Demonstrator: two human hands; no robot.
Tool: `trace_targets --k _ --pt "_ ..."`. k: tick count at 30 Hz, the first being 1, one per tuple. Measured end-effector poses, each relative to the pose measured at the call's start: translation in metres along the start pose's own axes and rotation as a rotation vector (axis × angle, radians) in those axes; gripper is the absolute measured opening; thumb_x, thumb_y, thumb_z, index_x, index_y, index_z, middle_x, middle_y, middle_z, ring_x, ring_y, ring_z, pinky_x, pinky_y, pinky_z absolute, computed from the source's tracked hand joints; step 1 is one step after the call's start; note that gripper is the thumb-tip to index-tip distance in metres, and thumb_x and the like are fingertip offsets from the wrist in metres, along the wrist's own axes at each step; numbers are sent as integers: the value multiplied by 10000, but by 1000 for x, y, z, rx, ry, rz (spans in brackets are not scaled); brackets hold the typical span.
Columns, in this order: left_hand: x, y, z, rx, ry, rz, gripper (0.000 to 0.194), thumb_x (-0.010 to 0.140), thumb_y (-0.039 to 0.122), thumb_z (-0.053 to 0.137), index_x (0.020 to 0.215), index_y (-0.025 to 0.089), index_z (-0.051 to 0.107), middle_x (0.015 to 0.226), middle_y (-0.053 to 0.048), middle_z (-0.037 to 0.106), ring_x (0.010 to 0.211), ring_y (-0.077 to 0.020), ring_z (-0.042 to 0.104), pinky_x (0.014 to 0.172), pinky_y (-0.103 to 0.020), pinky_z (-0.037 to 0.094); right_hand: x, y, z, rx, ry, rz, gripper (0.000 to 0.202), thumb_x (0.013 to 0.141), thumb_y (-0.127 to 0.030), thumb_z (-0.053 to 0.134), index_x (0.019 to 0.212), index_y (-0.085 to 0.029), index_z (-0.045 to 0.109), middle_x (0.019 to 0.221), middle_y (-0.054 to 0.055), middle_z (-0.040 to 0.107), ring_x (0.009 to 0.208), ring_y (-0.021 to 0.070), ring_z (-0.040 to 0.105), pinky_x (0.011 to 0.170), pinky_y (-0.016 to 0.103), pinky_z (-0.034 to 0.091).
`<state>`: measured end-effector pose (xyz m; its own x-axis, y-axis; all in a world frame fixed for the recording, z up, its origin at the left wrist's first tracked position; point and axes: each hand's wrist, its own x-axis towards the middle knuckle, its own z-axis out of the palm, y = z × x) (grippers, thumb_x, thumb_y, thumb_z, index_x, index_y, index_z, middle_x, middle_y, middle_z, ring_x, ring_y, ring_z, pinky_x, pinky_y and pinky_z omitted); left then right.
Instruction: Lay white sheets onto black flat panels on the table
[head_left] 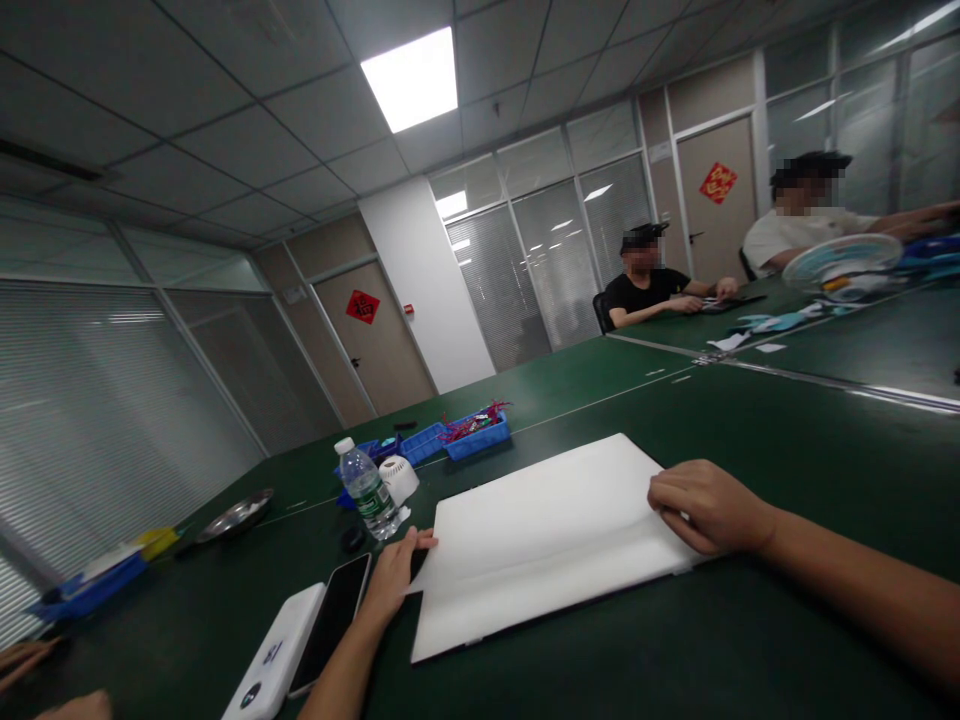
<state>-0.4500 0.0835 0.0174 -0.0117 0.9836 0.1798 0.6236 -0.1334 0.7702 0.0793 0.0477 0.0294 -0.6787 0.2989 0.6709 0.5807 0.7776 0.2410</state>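
Observation:
A flat white sheet (pixel 540 520), with a dark edge showing beneath it, lies before me on the green table. A crease or thin layer runs across it from one hand to the other. At its left edge my left hand (pixel 397 568) holds the border, fingers reaching over it and a pale corner poking out beside them. On the right side my right hand (pixel 697 505) is closed, fingers curled and pinching the sheet's edge. Left of my left forearm lie a black-screened phone (pixel 331 622) and a white device like a power bank (pixel 274 655).
Beyond the sheet stand a water bottle (pixel 369 490), a white roll (pixel 397 480) and blue bins (pixel 478 440), one with red wires. Left are a metal dish (pixel 236 515) and blue tray (pixel 90 590). Another person's hand (pixel 75 706) shows lower left; two people sit across.

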Motion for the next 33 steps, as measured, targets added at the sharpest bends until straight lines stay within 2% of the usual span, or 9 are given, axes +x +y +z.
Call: trace_targets --k 5,8,13,20,27,33 --pt "-3 5 -2 48 3 4 721 915 754 369 897 209 842 1278 -91 744 1296 -358 628 1234 -533 305 0 -1 1 -6 -27 9 169 930 -155 412 811 -207 519 681 5 563 608 145 483 624 323 277" --pt "-4 6 -1 86 0 18 666 905 721 426 934 201 841 1287 -97 738 1293 -368 629 1215 -539 334 -2 -1 3 2 -52 39 177 927 -175 409 805 -205 532 685 9 577 610 148 502 627 329 280" --pt "-9 11 2 154 -24 78 544 886 647 537 1052 218 827 1317 -79 725 1274 -350 641 1143 -481 438 -3 0 7 18 -115 53 181 927 -190 409 829 -202 560 707 16 606 624 155 539 632 334 285" --pt "-11 14 3 225 -29 140 462 912 590 543 990 241 835 1299 -72 740 1254 -324 652 1125 -445 459 -5 0 7 84 -148 128 175 905 -208 419 851 -200 585 734 31 633 665 171 578 653 335 293" --pt "-9 9 4 266 -7 164 452 898 547 565 1065 216 823 1289 -94 743 1230 -320 667 1127 -461 463 -2 0 3 198 -223 219 222 950 -288 441 856 -195 620 713 26 633 631 156 556 641 318 293" --pt "-12 12 4 310 14 199 421 904 505 568 1055 207 825 1266 -116 751 1183 -332 693 1087 -493 503 3 -1 1 210 -249 207 311 995 -362 457 787 -194 618 697 27 636 625 148 551 634 312 289"
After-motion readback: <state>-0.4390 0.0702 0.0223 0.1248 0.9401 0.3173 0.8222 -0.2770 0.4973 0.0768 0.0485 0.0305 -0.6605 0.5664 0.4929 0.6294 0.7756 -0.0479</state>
